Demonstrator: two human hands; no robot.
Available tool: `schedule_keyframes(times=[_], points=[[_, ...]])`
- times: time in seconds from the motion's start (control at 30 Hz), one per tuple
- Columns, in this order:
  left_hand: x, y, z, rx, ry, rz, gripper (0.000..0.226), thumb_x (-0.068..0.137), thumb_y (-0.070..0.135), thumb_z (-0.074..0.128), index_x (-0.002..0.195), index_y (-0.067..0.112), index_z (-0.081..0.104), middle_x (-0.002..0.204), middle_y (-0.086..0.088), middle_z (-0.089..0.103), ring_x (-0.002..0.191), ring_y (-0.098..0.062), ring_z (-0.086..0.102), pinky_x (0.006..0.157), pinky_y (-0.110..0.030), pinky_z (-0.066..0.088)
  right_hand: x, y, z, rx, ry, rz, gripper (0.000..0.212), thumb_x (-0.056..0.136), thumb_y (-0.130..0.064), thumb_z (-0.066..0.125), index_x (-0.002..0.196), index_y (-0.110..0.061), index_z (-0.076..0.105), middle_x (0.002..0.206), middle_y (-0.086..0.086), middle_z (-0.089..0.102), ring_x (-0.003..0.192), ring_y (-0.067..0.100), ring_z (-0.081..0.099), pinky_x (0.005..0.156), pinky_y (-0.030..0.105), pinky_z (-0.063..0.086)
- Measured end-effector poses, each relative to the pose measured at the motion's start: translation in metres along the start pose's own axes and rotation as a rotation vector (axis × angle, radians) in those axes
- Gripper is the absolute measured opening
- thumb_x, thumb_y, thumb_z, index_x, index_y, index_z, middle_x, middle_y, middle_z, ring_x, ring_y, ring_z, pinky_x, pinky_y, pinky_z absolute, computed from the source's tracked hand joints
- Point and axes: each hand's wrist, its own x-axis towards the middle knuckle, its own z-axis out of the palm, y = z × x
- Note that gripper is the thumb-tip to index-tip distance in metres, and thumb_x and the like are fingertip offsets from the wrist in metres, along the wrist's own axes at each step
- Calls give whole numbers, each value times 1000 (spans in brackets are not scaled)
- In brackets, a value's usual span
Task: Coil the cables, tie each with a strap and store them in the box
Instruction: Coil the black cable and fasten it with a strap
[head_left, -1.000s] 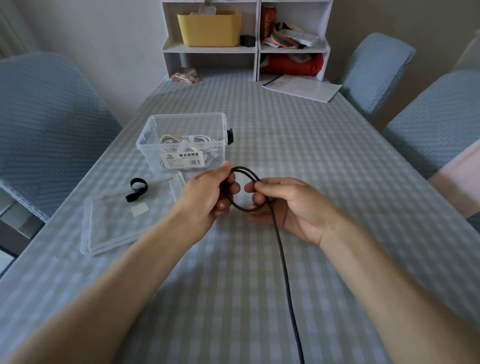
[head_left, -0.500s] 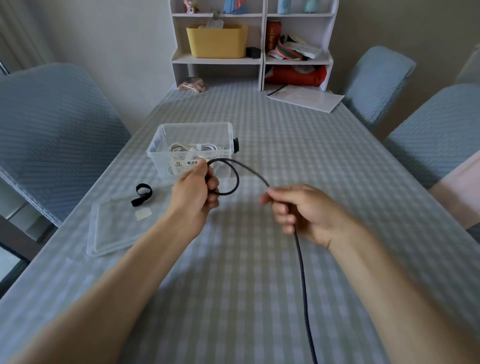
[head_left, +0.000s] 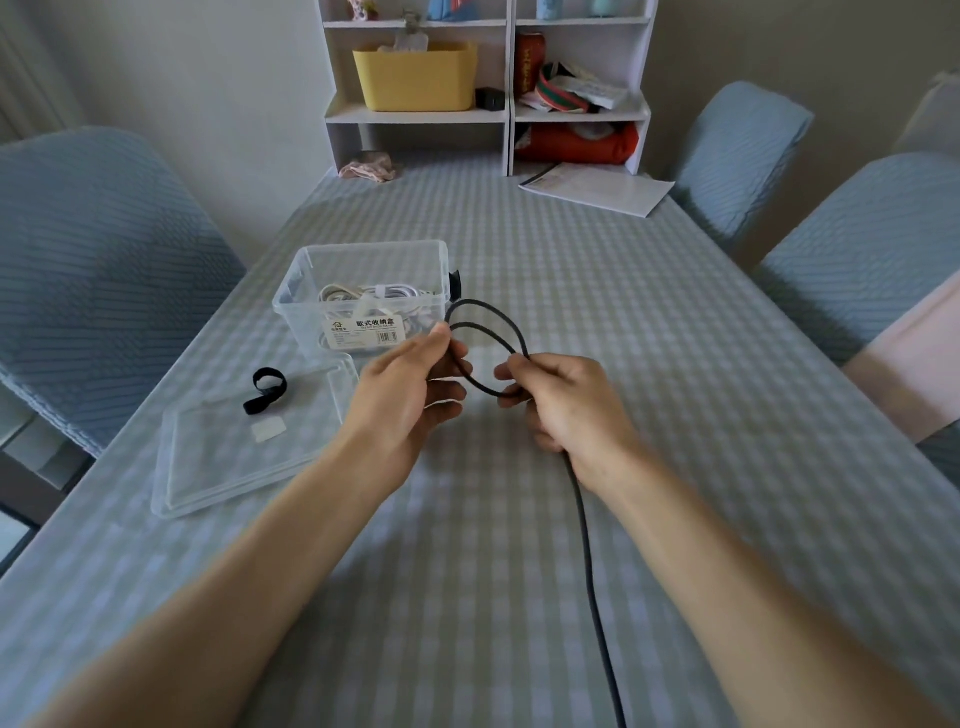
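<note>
Two loops of the thin black round cable (head_left: 488, 332) are stacked between the hands right now, held up just above the table in front of the box, and the rest of it trails out from under the right hand toward the camera and off the bottom edge. Looks to me like the coil is only getting started, since there's plenty of slack left to wind.

Left hand (head_left: 410, 395) is the anchor: thumb on top, fingers curled underneath, pinching the loops where they cross so they don't spring apart. Right hand (head_left: 566, 410) is the feeder, fingers curled around the cable at the near side of the loop with the loose run passing through the palm, so it can guide the next turn. Both forearms reach in from the bottom corners, wrists about level, knuckles of the right hand facing up.

Just behind the hands is the clear plastic storage box (head_left: 291, 296), open, with white cables (head_left: 363, 293) already sitting inside, so I'd guess those are done. Its clear flat lid (head_left: 208, 467) lies to the left on the blue-and-white checked tablecloth (head_left: 675, 364), and the black fabric strap (head_left: 266, 388) rests on that lid, parked within easy reach of the left hand for tying once the coil is finished.
</note>
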Motion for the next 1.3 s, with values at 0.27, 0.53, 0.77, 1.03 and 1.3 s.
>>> schedule_keyframes(times=[0.27,0.53,0.77,1.03,1.3], points=[[3,6,-3,-142,34,-98,34,105,27,43,88,9,66,71,-3,71,65,-17,69,68,-30,53,1,4,-4,-112,-33,-106,24,98,-26,58,82,-21,75,71,-3,73,39,8,32,39,18,26],[2,16,-14,203,-20,-111,29,97,15,43,95,3,69,80,-12,75,65,-24,69,60,-31,51,3,5,-9,-168,16,-155,24,99,-27,57,85,-20,75,57,-5,55,37,6,32,38,16,26],[-4,22,-8,375,-173,-106,33,100,35,52,96,9,72,66,-10,67,52,-21,58,53,-30,48,-1,5,-6,-378,-77,-392,22,99,-25,56,90,-17,75,68,13,63,50,13,43,48,23,30],[5,14,-11,-133,-104,-291,14,95,6,49,83,13,51,53,5,32,37,-6,18,34,-18,17,-3,2,-3,-246,-126,-193,18,94,-26,64,87,-15,75,75,2,70,46,5,47,47,16,35],[14,21,-30,-346,45,-140,31,93,5,41,67,20,37,49,8,24,36,-7,15,34,-19,13,-10,-12,-32,-39,-696,216,22,99,-12,52,87,-3,68,59,1,48,46,10,45,44,23,42]])
